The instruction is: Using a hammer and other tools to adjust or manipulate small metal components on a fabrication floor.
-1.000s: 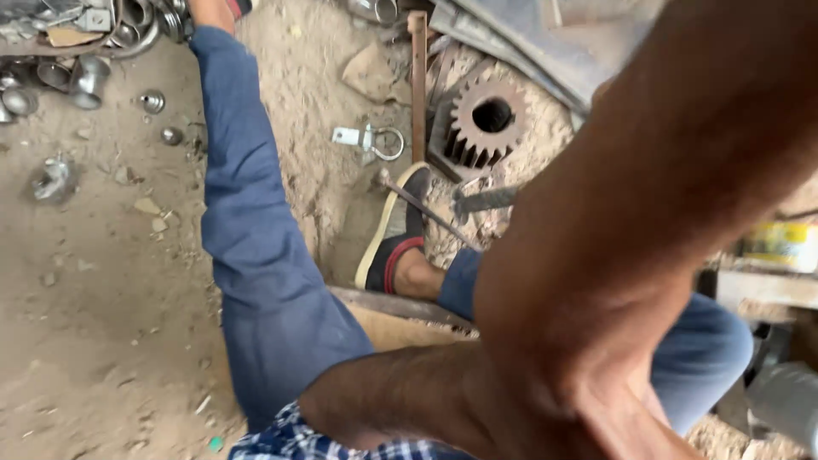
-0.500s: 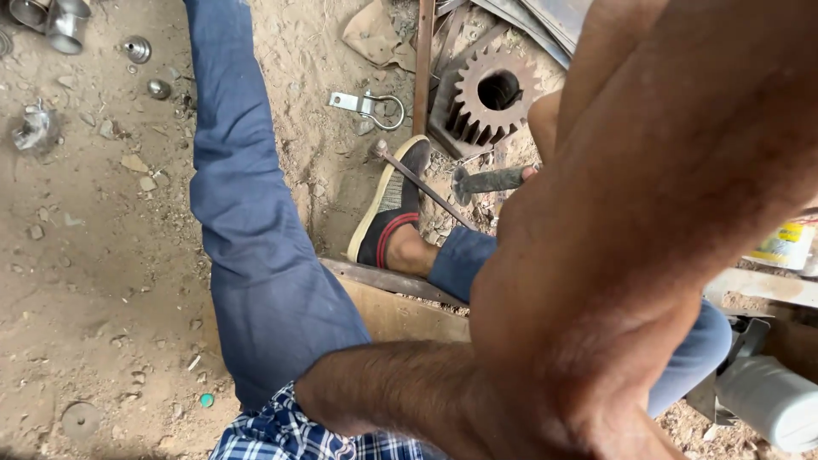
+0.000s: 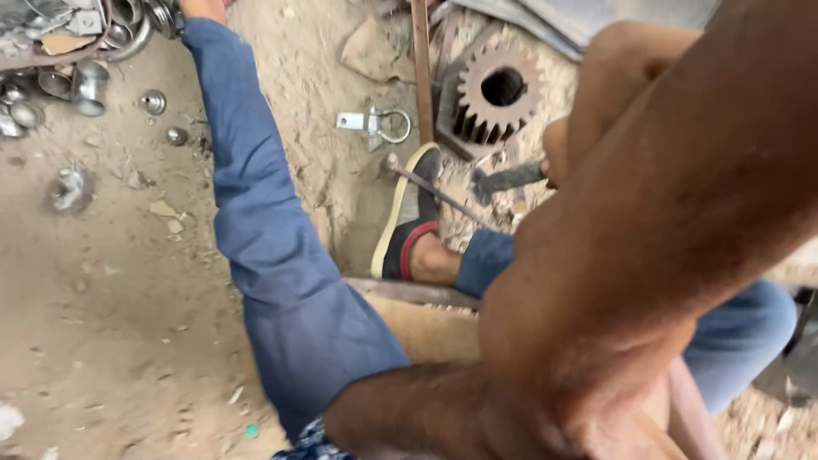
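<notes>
Sandy, trampled ground fills the view, with bits of metal lying about on it. Nearest the camera, two bare forearms cross. The left forearm runs along the bottom edge and passes under the other arm, so the left hand is hidden and I cannot tell how its fingers stand. The right arm takes up most of the right side. What shows of the right hand looks closed around the handle of a grey hammer-like tool, though blur and the arm itself cover much of the grip.

Below the arms are two legs in blue jeans: the left leg stretched out up the frame, the right leg bent, with one dark shoe on edge in the dirt. A thin steel rod lies slantwise, touching the toe of the shoe, and the tool's head hangs just beside its far end.

As I judge it, the tool is poised near the rod and not yet brought down. A next move would call for a clear line to the mark, with the foot kept out of the way.

Farther off lie one small shackle with a flat tab, one rusty flat bar, and one toothed gear just beside that bar. At the top left are four loose small metal pieces, near a scrap heap too jumbled to count.
</notes>
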